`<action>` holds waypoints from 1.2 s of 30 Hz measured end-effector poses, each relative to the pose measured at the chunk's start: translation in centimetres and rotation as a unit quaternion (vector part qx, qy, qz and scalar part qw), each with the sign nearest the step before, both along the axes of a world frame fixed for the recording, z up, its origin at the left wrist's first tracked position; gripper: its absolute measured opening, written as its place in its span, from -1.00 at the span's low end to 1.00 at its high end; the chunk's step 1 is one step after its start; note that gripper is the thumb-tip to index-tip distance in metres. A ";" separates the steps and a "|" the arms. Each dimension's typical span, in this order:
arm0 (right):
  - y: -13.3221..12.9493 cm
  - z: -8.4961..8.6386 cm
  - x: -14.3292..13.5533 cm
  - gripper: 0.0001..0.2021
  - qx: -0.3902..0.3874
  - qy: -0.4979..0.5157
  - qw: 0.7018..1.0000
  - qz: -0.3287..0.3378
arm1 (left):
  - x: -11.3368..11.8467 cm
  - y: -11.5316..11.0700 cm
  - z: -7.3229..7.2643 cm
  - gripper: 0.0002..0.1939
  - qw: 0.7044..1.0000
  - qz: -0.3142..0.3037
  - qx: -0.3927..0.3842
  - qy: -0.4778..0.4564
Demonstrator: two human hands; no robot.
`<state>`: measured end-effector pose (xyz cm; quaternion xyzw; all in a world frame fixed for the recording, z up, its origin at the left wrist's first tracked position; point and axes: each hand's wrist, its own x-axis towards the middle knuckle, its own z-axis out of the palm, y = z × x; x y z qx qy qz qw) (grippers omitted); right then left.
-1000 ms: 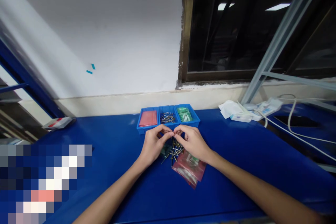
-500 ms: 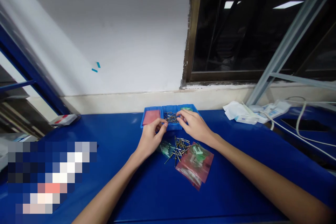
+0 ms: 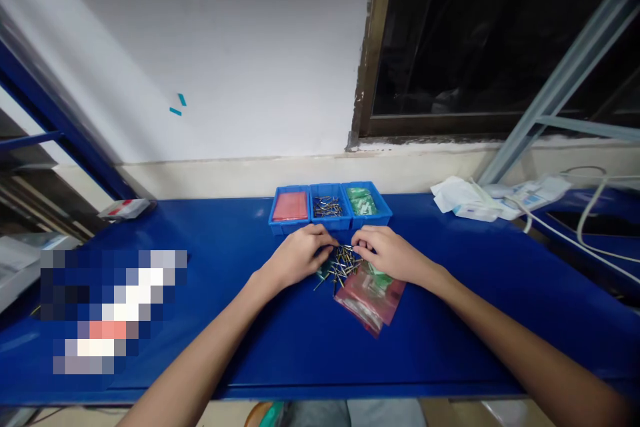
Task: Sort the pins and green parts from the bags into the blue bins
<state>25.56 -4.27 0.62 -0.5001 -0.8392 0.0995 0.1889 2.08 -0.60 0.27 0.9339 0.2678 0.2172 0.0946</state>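
Several thin metal pins lie in a loose pile on the blue table. At the pile's upper left, my left hand is closed, fingertips pinched at the pins; what it holds is too small to name. My right hand is closed at the pile's upper right, its fingertips near a pin. Below it, a pink bag lies flat with green packets on top, partly under the hand. Behind stand three joined blue bins: pink bags in the left, metal pins in the middle, green packets in the right.
White papers or packets and white cables lie at the right rear of the table. A small white and red box is at the left rear. A blurred-out item lies at the left.
Both hands have moved from the middle bin toward the loose pile in front, leaving the three bins uncovered. The camera view has tilted down slightly.
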 end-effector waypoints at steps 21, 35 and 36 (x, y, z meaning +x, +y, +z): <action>0.6 -1.0 -1.4 -0.85 0.040 -0.010 0.999 0.011 | -0.7 1.4 -0.9 -0.79 0.998 0.040 -0.041 0.030; -0.4 0.2 -3.7 -0.82 0.098 0.012 0.995 -0.011 | -0.6 0.8 -0.2 -0.87 0.994 0.013 -0.048 -0.093; -0.4 0.1 -3.9 -0.81 0.100 0.001 0.995 -0.016 | -0.5 0.7 -0.1 -0.88 0.994 0.012 -0.060 -0.091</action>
